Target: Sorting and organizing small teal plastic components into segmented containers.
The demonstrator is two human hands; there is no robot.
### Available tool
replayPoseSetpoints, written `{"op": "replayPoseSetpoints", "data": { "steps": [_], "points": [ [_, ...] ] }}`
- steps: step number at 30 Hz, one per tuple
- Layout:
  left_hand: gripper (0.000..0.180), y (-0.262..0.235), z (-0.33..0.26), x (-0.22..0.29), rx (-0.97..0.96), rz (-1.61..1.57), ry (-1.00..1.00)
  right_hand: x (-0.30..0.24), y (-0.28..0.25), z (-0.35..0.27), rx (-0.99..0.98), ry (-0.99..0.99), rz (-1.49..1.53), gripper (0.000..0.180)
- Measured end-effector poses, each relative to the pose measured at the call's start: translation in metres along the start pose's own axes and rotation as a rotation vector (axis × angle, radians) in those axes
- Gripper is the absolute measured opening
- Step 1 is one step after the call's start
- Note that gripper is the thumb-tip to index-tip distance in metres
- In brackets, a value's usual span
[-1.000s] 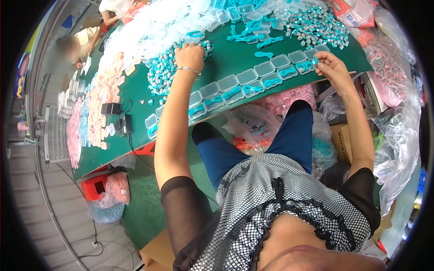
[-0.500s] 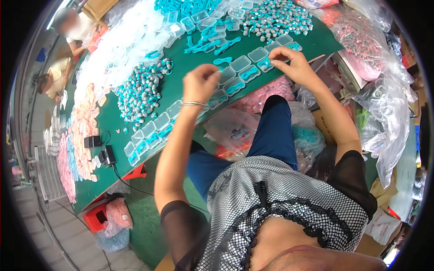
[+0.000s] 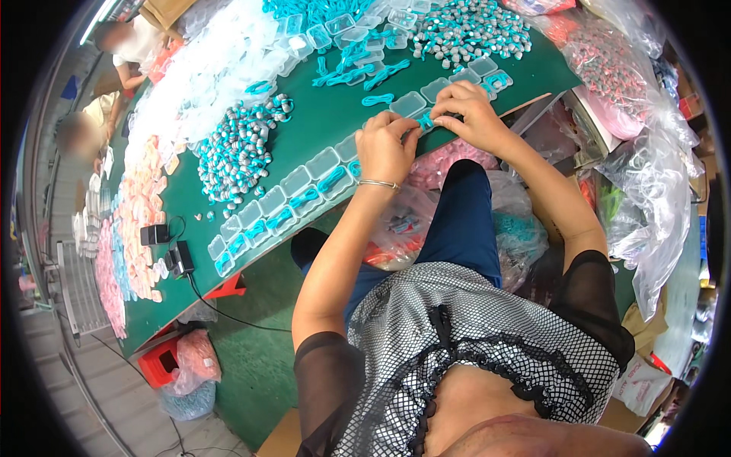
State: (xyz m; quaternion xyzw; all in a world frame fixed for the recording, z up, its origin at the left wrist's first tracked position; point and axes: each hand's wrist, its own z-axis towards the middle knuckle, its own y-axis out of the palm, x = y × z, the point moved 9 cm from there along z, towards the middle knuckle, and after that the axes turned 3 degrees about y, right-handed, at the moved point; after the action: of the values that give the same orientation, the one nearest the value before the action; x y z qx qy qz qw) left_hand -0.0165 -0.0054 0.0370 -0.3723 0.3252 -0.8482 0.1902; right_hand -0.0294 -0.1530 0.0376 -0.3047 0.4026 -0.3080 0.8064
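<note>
Both hands now meet at the green table's (image 3: pixel 320 129) near edge: left hand (image 3: pixel 387 146) and right hand (image 3: pixel 472 113) pinch one teal cable piece (image 3: pixel 425 120) over the row of clear cases (image 3: pixel 304 190), having converged from separate positions.

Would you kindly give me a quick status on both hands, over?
Left hand and right hand together, pinching a small teal piece. Over the row of clear cases at the table edge. Nothing blocking.

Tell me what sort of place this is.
Most likely a small packing or assembly workshop. A long green table carries rows of small clear plastic cases and heaps of teal and grey pieces, clear bags of stock lie alongside, and other people work further down.
</note>
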Motion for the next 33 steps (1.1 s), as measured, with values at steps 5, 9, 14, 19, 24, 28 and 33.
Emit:
{"op": "replayPoseSetpoints", "data": {
  "steps": [5, 9, 14, 19, 24, 28, 33],
  "points": [
    [0.008, 0.001, 0.005, 0.003, -0.031, 0.147, -0.012, -0.006, 0.002, 0.002, 0.026, -0.049, -0.094, 0.008],
    [0.007, 0.0, 0.006, 0.001, 0.024, 0.096, -0.025, -0.014, 0.0, 0.004, 0.068, -0.086, -0.154, 0.006],
    [0.003, 0.001, 0.003, 0.005, 0.048, 0.13, 0.023, -0.013, 0.001, 0.005, 0.033, -0.072, -0.126, 0.006],
    [0.005, 0.008, 0.012, 0.0, -0.079, 0.243, -0.014, -0.014, 0.006, 0.007, -0.024, -0.084, -0.186, 0.005],
    [0.012, 0.007, 0.015, -0.001, -0.108, 0.274, -0.076, -0.014, 0.008, 0.008, -0.047, -0.073, -0.207, 0.006],
    [0.014, 0.006, 0.013, 0.002, -0.056, 0.172, -0.031, -0.011, 0.008, 0.006, -0.029, -0.053, -0.172, 0.006],
    [0.009, 0.017, 0.017, 0.003, -0.149, 0.169, 0.011, -0.011, 0.008, 0.007, -0.028, -0.063, -0.167, 0.006]
  ]
}}
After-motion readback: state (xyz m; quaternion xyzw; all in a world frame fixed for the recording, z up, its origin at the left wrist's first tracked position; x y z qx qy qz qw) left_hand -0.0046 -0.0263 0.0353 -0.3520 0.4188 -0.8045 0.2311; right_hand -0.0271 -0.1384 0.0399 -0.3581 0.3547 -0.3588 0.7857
